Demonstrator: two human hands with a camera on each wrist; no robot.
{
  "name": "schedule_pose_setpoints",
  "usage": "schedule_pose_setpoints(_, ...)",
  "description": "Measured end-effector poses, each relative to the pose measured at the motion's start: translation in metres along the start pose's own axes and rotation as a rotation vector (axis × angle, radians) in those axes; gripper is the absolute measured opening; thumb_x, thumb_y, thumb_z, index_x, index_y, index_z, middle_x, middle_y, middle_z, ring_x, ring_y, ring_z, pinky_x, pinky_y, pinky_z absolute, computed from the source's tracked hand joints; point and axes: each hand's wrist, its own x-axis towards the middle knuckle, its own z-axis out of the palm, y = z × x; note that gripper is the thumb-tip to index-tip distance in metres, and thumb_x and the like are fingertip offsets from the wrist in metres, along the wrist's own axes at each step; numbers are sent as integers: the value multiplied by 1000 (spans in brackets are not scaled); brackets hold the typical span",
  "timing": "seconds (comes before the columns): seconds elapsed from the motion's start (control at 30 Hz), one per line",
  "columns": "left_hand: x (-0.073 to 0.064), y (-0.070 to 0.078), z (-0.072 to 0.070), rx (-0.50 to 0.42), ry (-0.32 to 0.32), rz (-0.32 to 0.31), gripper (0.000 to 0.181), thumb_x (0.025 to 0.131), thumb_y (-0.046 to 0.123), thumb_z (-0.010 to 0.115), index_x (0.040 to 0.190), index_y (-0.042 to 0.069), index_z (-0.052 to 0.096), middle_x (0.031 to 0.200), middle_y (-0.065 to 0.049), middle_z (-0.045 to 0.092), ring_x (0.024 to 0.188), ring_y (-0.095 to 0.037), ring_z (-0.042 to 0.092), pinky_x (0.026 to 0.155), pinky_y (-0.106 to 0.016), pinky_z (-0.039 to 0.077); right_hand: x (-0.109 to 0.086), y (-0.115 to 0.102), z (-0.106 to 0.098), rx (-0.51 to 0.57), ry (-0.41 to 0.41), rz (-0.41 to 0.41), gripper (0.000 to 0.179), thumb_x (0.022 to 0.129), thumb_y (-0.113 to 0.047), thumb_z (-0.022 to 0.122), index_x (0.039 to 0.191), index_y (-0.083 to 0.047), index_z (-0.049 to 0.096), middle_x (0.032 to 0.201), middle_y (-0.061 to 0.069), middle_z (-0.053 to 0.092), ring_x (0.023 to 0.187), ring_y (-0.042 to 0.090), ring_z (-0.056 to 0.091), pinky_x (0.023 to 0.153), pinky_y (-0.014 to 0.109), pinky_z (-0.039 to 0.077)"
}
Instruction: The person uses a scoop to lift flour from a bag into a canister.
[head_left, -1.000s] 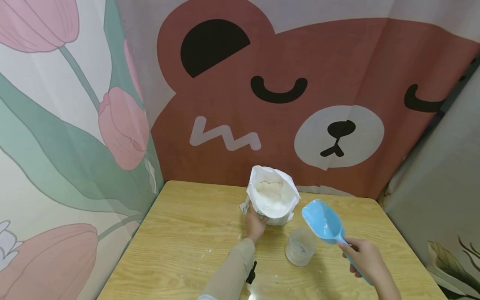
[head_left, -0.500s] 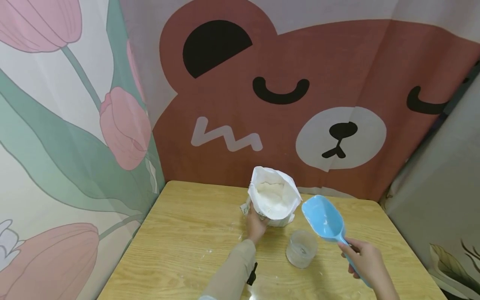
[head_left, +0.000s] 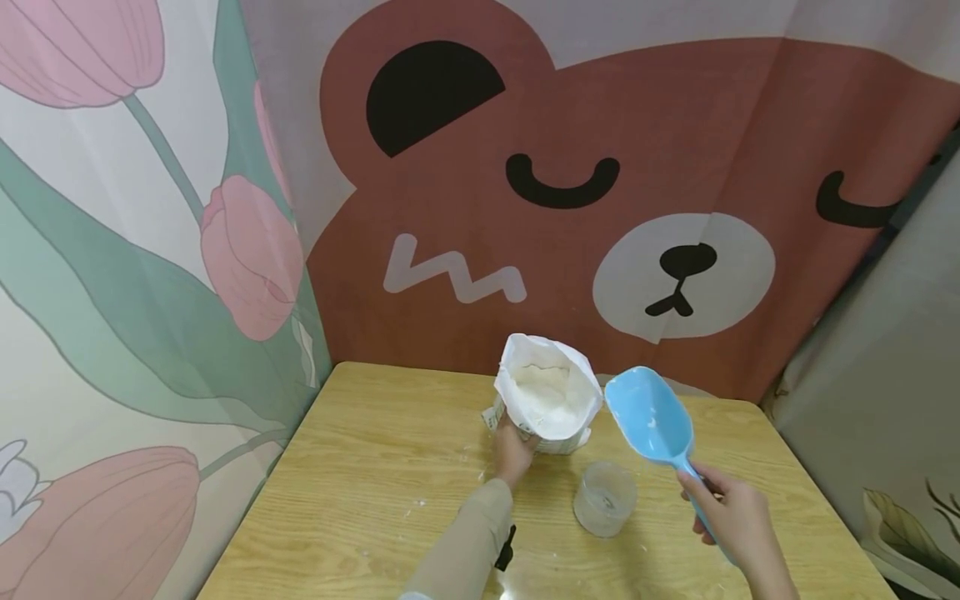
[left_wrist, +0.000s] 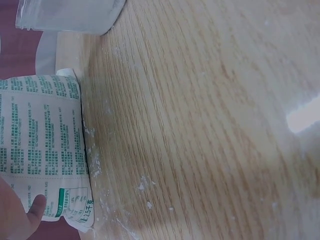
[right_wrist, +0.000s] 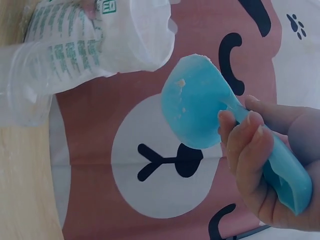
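Observation:
An opened paper bag of white powder stands at the far side of the table, its white mouth facing up and green print on its side. My left hand grips its lower left side; in the left wrist view the thumb lies on the printed paper and the other fingers are mostly hidden. With my right hand I hold a blue scoop by its handle, up to the right of the bag. Only small white bits cling inside its bowl. A clear plastic jar stands between bag and right hand.
The wooden table carries scattered specks of white powder. Right behind it hangs a curtain with a brown bear; a tulip-patterned curtain borders the left side.
My right hand has raised the blue scoop a little, away from the table. The left hand, bag and jar stay in place.

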Motion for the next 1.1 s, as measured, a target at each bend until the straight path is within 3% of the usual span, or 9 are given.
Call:
schedule_pose_setpoints(0.3,0,2,0,-13,-31,-32,56,72,13,75,121,1,50,121,-12,52,106,-25,51,88,-35,43,2,-18,11,18,35,-125,38,89,-20,56,114,8,55,70,6,61,42,15,51,38,26,46)
schedule_pose_setpoints(0.57,-2,1,0,-42,-28,-15,54,73,12,74,120,1,50,116,-11,54,103,-24,53,84,-35,46,10,-28,25,13,-28,-134,34,87,-9,57,115,10,54,63,5,56,42,17,51,37,26,45)
schedule_pose_setpoints(0.9,-3,1,-1,-63,-28,-14,44,74,13,73,113,6,55,109,-7,56,98,-21,55,77,-35,48,20,-43,40,-215,2,-308,33,81,-6,57,112,8,58,60,1,53,40,11,44,35,22,37)
schedule_pose_setpoints(1.1,-3,-1,0,-68,-19,0,44,74,12,73,113,7,55,109,-6,57,98,-21,55,77,-35,48,25,-50,48,-352,68,-413,32,79,-8,59,108,5,62,58,-1,51,43,10,35,37,24,30)
